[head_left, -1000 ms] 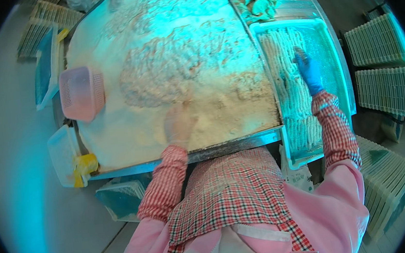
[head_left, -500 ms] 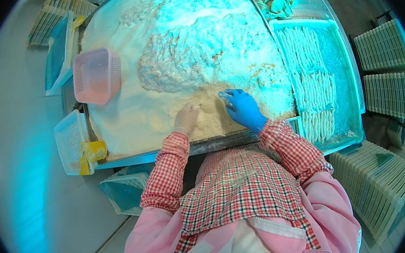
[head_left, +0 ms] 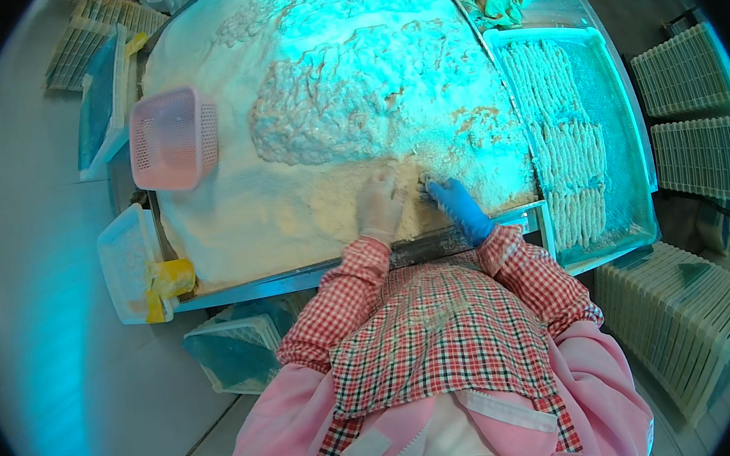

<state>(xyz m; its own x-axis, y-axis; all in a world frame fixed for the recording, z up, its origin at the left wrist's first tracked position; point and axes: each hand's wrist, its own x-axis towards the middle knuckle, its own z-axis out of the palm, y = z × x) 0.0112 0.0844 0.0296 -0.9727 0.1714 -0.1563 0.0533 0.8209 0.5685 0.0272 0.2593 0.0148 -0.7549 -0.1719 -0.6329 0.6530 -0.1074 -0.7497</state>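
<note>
Side by side at the table's near edge, both my hands work in pale powder (head_left: 311, 211). My left hand (head_left: 380, 204), in a thin whitish glove, has its fingers curled together down at the powder; whatever they hold is hidden. Just to its right, my right hand (head_left: 461, 208) wears a blue glove and pinches its fingertips around a small greyish bit that I cannot make out. Beyond them spreads a heap of wet-looking, powder-dusted pieces (head_left: 310, 114). At the right, a tray (head_left: 626, 150) holds rows of coated strips (head_left: 575, 150).
A pink perforated basket (head_left: 174, 141) stands on the table's left side. Past the left edge are a white tray (head_left: 127, 264) with yellow wrapping (head_left: 172, 279) and other trays. Stacked trays (head_left: 681, 312) stand at the lower right. A crumpled greenish cloth (head_left: 495, 4) lies far right.
My left hand has moved right, closer to the right hand. My right hand has shifted slightly right and nearer to me, turning its fingers inward.
</note>
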